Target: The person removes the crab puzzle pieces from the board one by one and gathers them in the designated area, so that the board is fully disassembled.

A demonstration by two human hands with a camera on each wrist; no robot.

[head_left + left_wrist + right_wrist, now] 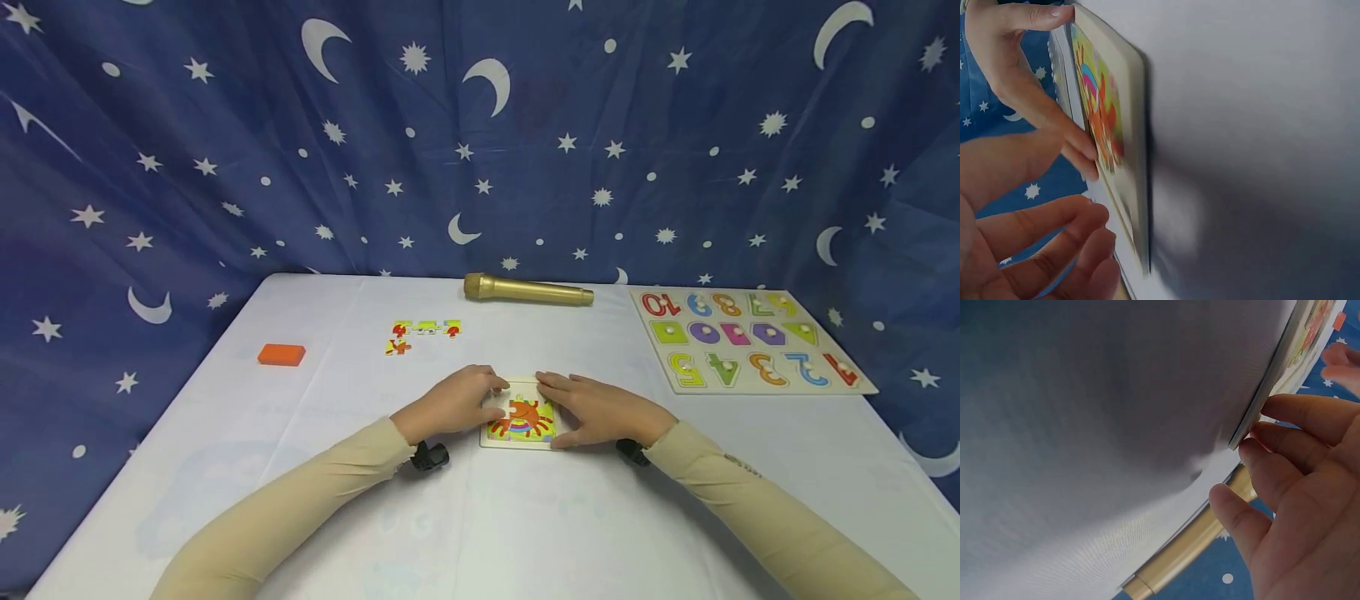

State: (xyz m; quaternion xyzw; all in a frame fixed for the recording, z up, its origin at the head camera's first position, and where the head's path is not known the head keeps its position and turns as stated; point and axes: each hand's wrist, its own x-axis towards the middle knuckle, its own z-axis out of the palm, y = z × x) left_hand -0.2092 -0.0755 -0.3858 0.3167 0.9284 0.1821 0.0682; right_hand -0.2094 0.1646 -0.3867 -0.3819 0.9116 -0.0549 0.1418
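Observation:
A small jigsaw puzzle board [517, 446] with a pale frame lies flat on the table between the hands. Assembled pieces show an orange crab picture [531, 417] on it; the upper left part of the board is bare. My right hand [603, 408] holds the board's right side, thumb at the near corner and fingers at the far one. In the right wrist view, its fingertips [1254, 447] touch the board's edge. Beside the left side hovers my left hand [457, 404], its fingers loosely bent; the left wrist view shows nothing between thumb and fingers.
Several loose jigsaw pieces [426, 328] lie beyond the left hand. An orange block [281, 355] is farther left. At the back edge lies a gold microphone [528, 290], and a number-and-shape peg board [678, 312] sits at the right. A starry blue curtain [420, 192] hangs behind.

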